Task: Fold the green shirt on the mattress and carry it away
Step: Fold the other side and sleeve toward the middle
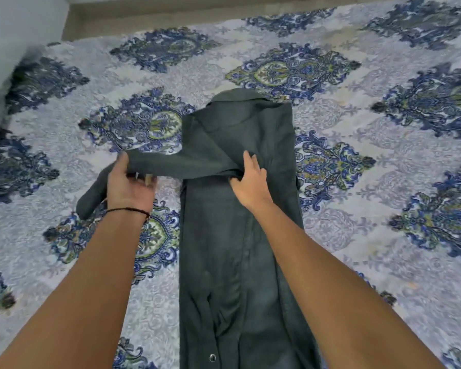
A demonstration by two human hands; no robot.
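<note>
Green shirt lies lengthwise on the patterned mattress, sides folded in, collar away from you; your left hand is closed around its sleeve, lifted leftward; your right hand pinches the sleeve's base at mid-shirt.

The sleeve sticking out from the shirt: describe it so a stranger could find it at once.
Start from the mattress with its blue and green floral cover, where the green shirt lies as a long narrow strip down the middle. The sleeve runs off its left side, gripped by the left hand. It is the only part of the shirt lifted and leaving the strip; its cuff droops past the wrist.
</note>
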